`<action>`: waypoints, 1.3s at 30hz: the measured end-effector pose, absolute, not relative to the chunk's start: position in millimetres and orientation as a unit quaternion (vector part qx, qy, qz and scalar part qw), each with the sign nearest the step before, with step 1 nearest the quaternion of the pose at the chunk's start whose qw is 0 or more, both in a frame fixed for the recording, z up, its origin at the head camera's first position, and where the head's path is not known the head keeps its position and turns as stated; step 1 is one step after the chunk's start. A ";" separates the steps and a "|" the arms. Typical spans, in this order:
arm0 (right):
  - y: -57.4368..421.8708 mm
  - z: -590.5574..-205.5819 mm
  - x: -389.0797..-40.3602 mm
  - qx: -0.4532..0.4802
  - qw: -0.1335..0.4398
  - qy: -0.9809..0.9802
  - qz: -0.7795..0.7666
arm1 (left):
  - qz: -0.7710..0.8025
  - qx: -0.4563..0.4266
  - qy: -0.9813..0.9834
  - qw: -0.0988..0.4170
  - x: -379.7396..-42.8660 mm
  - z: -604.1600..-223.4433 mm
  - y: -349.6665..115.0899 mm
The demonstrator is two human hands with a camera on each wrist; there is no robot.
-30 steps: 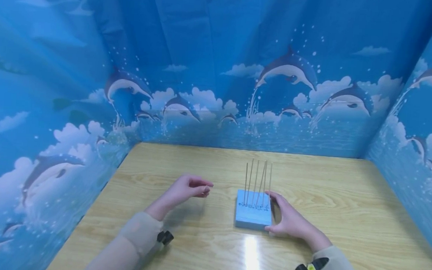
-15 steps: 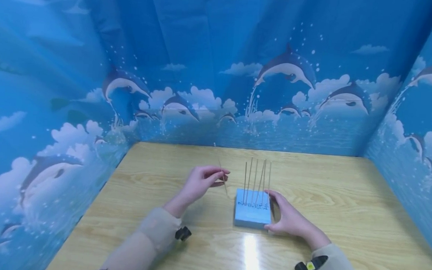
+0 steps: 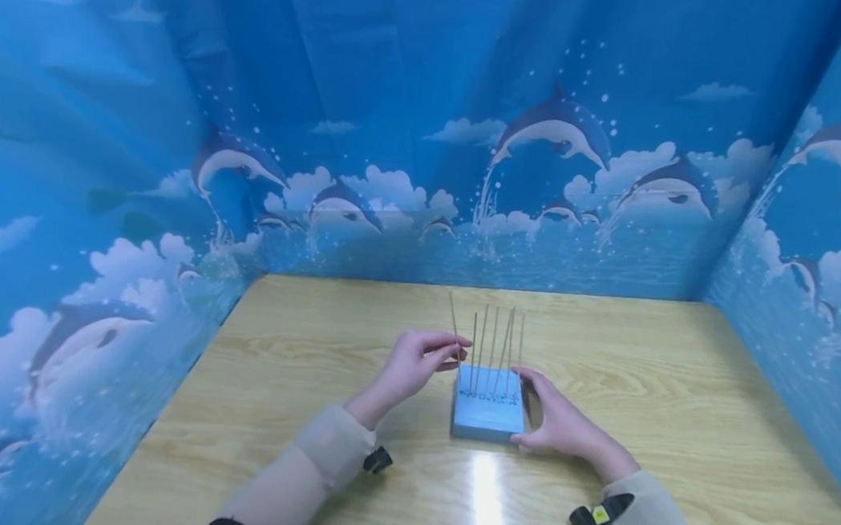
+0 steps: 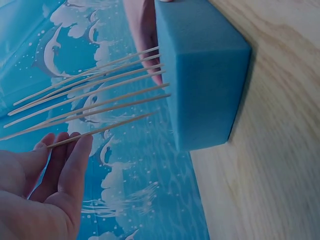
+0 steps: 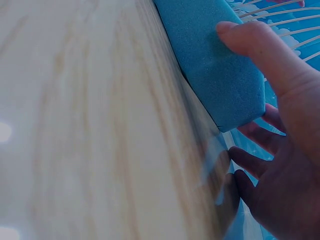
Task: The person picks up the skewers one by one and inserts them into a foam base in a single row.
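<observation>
A blue foam block (image 3: 488, 419) sits on the table with several thin wooden skewers (image 3: 494, 339) standing in a row in its top. My left hand (image 3: 414, 365) pinches another skewer (image 4: 115, 124) between thumb and fingertips. Its lower tip is close over the left end of the row, short of the foam in the left wrist view. My right hand (image 3: 563, 420) grips the block from its right side, thumb on the near face (image 5: 215, 60) and fingers round the far side. Small dark holes or marks run along the block's top.
The wood-grain table (image 3: 316, 312) extends around the block. A blue curtain (image 3: 399, 133) printed with dolphins encloses the back and both sides. A bright light reflection (image 3: 487, 499) lies on the tabletop in front of the block.
My left hand has moved right toward the block, now with a skewer between its fingers, tilted upright over the row's left end. My right hand has kept its grip on the block.
</observation>
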State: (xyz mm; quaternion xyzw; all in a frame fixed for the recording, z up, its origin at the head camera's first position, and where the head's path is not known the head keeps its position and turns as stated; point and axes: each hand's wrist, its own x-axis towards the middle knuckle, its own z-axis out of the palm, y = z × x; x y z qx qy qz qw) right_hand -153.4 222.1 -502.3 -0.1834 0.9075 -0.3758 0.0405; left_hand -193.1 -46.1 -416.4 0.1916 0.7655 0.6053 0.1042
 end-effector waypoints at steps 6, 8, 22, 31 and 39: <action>222.7 -503.0 -153.1 -0.188 0.033 0.909 -0.370 | 0.589 0.189 0.779 0.105 -191.3 -420.8 -41.9; 222.7 -502.9 -153.2 -0.187 0.033 0.909 -0.371 | 0.580 0.192 0.785 0.104 -191.0 -422.4 -40.8; 222.0 -502.5 -153.8 -0.182 0.037 0.911 -0.368 | 0.549 0.180 0.810 0.099 -188.5 -435.7 -34.0; 223.2 -503.0 -153.0 -0.184 0.037 0.910 -0.369 | 0.551 0.185 0.810 0.080 -187.0 -438.5 -32.1; 222.3 -502.5 -153.5 -0.183 0.038 0.909 -0.371 | 0.554 0.181 0.808 0.086 -187.3 -439.1 -32.5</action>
